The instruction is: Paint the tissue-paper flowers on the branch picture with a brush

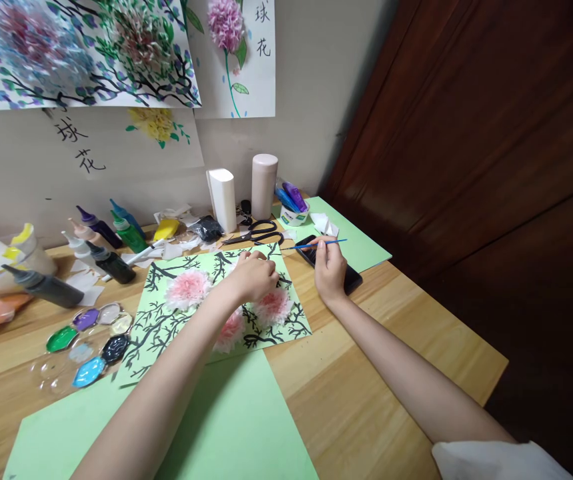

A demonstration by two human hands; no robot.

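The green picture [163, 325] lies on the wooden table [366, 373], its lower edge over a bigger green sheet [246, 413] at 6 o'clock. I see black branches forking all across it, and ruffled paper flowers [189, 289] standing up from it, deep pink in the middle and fading to white at the tips. One is partly hidden by the left hand [256, 275], which rests over the top part with fingers curled; I can't tell whether they pinch anything.

The right hand [330, 267], over a black phone [353, 280] at the picture's 2 o'clock, pinches a thin blue brush [337, 241], its tip pointing toward 9, near the picture's corner. Scissors [261, 233] lie at 1 o'clock, and a paint tray [82, 353] sits at 9, its wells green, purple, black and bright blue.
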